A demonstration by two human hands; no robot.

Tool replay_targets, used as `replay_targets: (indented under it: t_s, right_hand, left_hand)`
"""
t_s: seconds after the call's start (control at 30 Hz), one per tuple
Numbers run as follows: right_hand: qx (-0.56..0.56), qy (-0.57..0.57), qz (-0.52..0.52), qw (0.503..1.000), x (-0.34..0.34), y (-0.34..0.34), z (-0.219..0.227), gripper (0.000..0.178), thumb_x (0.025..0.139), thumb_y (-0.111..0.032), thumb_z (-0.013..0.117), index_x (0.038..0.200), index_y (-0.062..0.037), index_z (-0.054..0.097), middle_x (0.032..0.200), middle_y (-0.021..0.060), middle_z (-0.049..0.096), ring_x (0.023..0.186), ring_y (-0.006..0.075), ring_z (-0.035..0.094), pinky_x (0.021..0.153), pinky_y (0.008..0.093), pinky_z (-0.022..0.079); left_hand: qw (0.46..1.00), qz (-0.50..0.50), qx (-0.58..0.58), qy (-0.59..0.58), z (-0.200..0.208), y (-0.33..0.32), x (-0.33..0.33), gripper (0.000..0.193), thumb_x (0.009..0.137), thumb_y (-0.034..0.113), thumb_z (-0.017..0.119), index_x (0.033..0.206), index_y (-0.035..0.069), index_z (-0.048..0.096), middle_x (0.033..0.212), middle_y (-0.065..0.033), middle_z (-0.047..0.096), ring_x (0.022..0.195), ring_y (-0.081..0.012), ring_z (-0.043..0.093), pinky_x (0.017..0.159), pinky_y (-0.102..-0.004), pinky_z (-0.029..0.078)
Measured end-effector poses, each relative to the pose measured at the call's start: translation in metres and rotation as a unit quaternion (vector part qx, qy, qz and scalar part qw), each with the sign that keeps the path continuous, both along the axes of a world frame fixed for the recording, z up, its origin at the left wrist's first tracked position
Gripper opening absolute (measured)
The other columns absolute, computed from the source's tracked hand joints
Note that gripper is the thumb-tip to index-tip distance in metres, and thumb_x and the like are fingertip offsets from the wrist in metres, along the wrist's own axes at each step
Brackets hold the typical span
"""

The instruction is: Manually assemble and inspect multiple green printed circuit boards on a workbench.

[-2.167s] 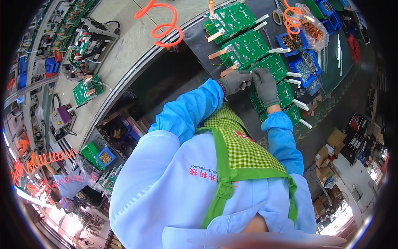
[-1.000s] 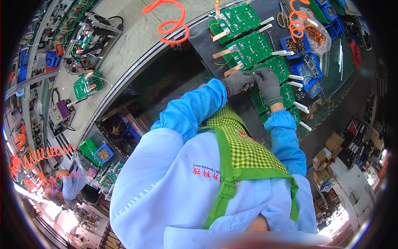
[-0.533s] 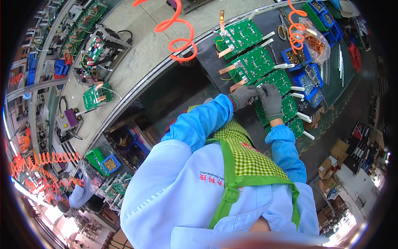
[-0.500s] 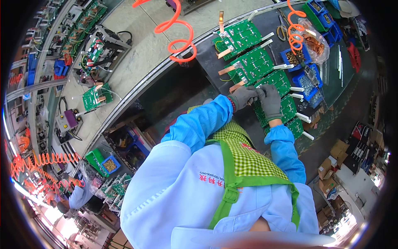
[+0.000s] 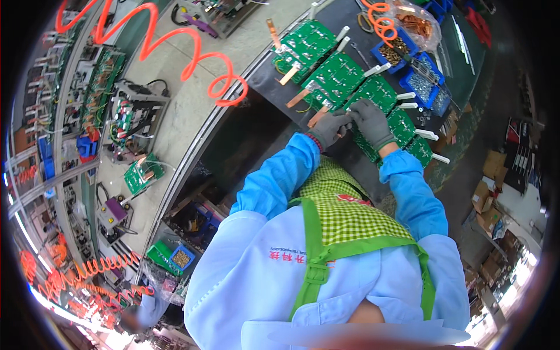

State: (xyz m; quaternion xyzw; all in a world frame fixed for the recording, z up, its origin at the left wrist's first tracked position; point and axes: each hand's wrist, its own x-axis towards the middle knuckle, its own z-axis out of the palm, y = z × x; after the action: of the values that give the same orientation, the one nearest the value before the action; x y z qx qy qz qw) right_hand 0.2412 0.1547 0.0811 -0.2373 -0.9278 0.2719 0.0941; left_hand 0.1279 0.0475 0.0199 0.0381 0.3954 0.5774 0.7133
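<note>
Several green circuit boards [image 5: 335, 77] lie in a slanting row on the dark bench mat, with white posts [image 5: 374, 70] along their far-right edges. Copper strips [image 5: 298, 98] stick out from the near-left sides of some boards. My left hand [image 5: 331, 128], in a grey glove, has its fingers closed by the middle boards, close to a copper strip [image 5: 318, 115]. Beside it, my grey-gloved right hand [image 5: 372, 122] bends down over a board, fingers drawn together near the left fingertips. Whatever is between the fingers of either hand is hidden.
Blue bins of brass-coloured fasteners [image 5: 394, 51] and silver hardware [image 5: 421, 81] stand right of the boards. Behind them lies a clear bag of copper parts [image 5: 415, 23]. Orange coiled hoses [image 5: 224, 81] hang overhead. Cardboard boxes [image 5: 483, 196] sit at far right.
The whole view has shifted and turned, so the bench and boards sit further up and left. Both hands stay close together over the middle boards, with small finger changes.
</note>
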Motion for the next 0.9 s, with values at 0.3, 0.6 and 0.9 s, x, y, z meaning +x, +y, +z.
replay_targets:
  t_s: [0.3, 0.6, 0.9]
  right_hand:
    - [0.049, -0.092, -0.102, 0.989, -0.005, -0.01, -0.003, 0.032, 0.083, -0.041, 0.059, 0.085, -0.0089, 0.056, 0.089, 0.0113, 0.058, 0.079, 0.0313, 0.061, 0.068, 0.0416, 0.05]
    - [0.006, 0.005, -0.079, 0.997, 0.004, -0.012, -0.006, 0.023, 0.082, -0.032, 0.062, 0.095, -0.012, 0.062, 0.096, 0.0086, 0.06, 0.083, 0.0292, 0.061, 0.07, 0.0386, 0.051]
    - [-0.004, -0.01, -0.073, 0.997, 0.005, -0.009, -0.014, 0.018, 0.082, -0.024, 0.062, 0.094, -0.0105, 0.062, 0.093, 0.0095, 0.059, 0.083, 0.0297, 0.061, 0.071, 0.0389, 0.05]
  left_hand:
    - [0.999, 0.013, 0.025, -0.032, -0.005, -0.004, -0.001, 0.015, 0.088, 0.006, 0.051, 0.099, 0.0, 0.059, 0.083, -0.0053, 0.057, 0.065, -0.0058, 0.051, 0.05, -0.0145, 0.039]
    - [0.996, 0.022, 0.024, -0.08, -0.005, -0.007, 0.0, 0.013, 0.087, 0.003, 0.05, 0.098, -0.001, 0.055, 0.085, -0.0063, 0.056, 0.068, -0.0073, 0.052, 0.052, -0.0143, 0.041]
    - [0.994, 0.045, 0.035, -0.093, -0.007, -0.005, 0.002, 0.009, 0.088, 0.005, 0.054, 0.096, 0.0, 0.056, 0.087, -0.0065, 0.058, 0.071, -0.0083, 0.057, 0.052, -0.0152, 0.043]
